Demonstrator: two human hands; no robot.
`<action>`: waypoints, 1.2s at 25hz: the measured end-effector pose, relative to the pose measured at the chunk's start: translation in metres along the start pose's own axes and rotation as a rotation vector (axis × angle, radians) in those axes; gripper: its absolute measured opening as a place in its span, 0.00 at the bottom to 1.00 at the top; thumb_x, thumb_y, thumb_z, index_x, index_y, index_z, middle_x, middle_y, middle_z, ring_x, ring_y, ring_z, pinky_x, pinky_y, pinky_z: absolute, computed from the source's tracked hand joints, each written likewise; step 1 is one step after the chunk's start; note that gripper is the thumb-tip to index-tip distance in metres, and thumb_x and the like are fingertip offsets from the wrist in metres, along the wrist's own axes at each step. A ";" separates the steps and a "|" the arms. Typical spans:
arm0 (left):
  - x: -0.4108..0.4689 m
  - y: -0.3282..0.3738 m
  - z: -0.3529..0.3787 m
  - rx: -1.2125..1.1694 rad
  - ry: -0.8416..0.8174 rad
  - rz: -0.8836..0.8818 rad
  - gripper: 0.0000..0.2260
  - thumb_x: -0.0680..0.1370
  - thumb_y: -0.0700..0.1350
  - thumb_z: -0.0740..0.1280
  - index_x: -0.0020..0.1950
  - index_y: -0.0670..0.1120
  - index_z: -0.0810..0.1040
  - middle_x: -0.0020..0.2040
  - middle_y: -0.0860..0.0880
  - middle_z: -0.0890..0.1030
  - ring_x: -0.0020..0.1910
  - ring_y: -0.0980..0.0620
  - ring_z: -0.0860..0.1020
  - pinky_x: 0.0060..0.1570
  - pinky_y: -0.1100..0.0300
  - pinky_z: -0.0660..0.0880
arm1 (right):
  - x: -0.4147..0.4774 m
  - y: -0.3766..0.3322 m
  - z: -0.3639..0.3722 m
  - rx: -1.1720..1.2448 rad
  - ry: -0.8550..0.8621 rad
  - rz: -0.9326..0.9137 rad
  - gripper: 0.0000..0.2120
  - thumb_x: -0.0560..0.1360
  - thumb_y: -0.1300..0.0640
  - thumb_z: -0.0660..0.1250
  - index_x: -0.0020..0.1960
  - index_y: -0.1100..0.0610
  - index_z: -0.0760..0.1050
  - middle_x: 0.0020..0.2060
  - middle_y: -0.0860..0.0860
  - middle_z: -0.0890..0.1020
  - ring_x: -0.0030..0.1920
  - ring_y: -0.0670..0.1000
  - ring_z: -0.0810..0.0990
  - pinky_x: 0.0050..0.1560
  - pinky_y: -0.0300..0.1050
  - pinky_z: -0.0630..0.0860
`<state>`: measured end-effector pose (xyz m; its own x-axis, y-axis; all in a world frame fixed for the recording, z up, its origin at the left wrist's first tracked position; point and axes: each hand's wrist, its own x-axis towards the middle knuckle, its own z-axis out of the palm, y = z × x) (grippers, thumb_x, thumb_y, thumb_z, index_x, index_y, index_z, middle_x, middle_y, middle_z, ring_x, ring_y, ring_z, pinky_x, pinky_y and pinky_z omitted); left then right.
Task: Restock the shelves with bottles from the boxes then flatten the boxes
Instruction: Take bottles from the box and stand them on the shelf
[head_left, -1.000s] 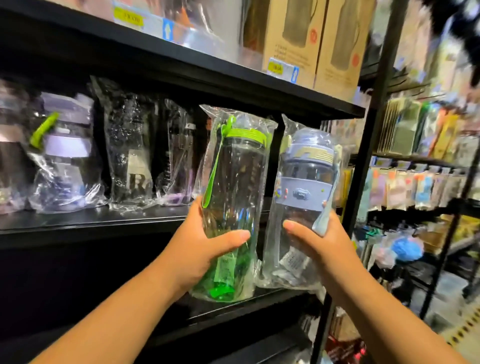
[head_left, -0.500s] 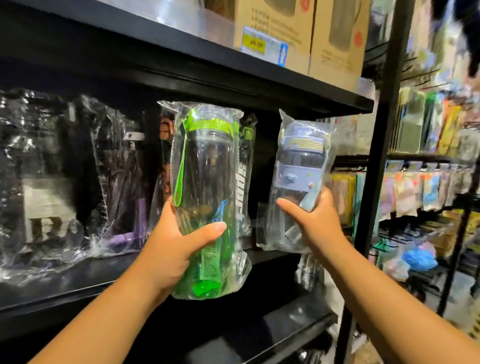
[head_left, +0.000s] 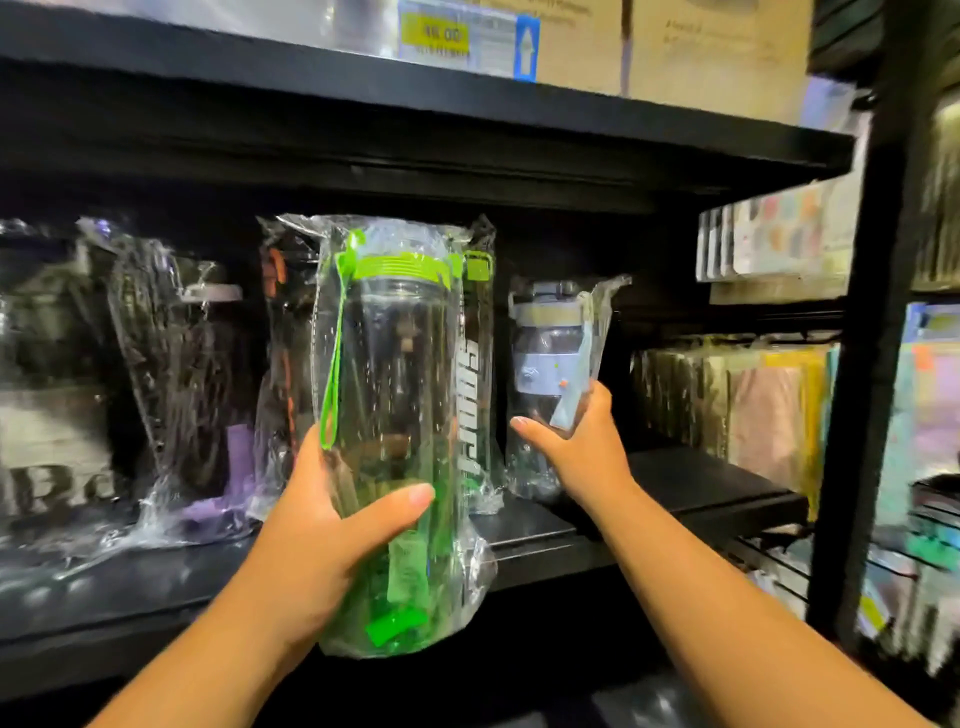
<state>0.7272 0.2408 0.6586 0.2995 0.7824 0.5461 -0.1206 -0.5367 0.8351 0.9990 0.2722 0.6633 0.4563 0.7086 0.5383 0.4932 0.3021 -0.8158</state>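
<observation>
At the black shelf (head_left: 675, 493), right end: setting the grey-capped bottle (head_left: 556, 358) in, wrapped in a clear plastic sleeve; base on the board or just above it, not possible to tell which.
Right hand (head_left: 576, 447): gripping that bottle low on its body, thumb across the front, fingers curling round the far side.
Left hand (head_left: 332, 535): clamping round the lower half of the green-capped bottle (head_left: 395, 415), holding it upright in front of the shelf edge, off the board.
Behind the green one: standing wrapped, a black bottle with white lettering (head_left: 475, 405), just beside the grey one.
Further left: crowding the board, more wrapped bottles (head_left: 176, 364), blurred.
Step in hand: restocking, one bottle per hand; flattening not yet begun, no boxes showing.
Next move, judging only: seating the grey bottle upright and letting go, then finding a gap for the green one, lifting it over the shelf edge and easing it in without toppling the slippery neighbours.
</observation>
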 end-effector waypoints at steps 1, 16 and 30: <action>0.000 -0.001 0.006 -0.009 0.013 0.008 0.45 0.55 0.62 0.82 0.70 0.55 0.70 0.62 0.53 0.82 0.61 0.51 0.81 0.66 0.42 0.72 | 0.003 0.004 0.001 0.004 -0.011 -0.004 0.49 0.64 0.40 0.79 0.75 0.51 0.56 0.69 0.50 0.70 0.67 0.53 0.73 0.67 0.54 0.72; 0.013 0.027 0.108 0.201 -0.084 0.116 0.43 0.64 0.51 0.81 0.75 0.58 0.64 0.64 0.60 0.80 0.63 0.60 0.78 0.62 0.60 0.74 | -0.062 -0.046 -0.064 0.705 -0.156 -0.188 0.30 0.67 0.37 0.71 0.66 0.44 0.71 0.60 0.37 0.80 0.60 0.39 0.79 0.53 0.31 0.75; 0.028 0.012 0.133 0.754 -0.122 0.368 0.26 0.73 0.68 0.61 0.71 0.67 0.65 0.60 0.69 0.75 0.60 0.67 0.74 0.57 0.64 0.74 | 0.003 -0.045 -0.134 0.464 0.155 -0.306 0.35 0.64 0.43 0.78 0.64 0.56 0.72 0.54 0.47 0.83 0.53 0.44 0.83 0.52 0.40 0.78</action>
<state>0.8599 0.2143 0.6753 0.4703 0.5005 0.7268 0.4203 -0.8513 0.3141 1.0775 0.1753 0.7306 0.4639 0.4539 0.7607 0.2594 0.7515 -0.6066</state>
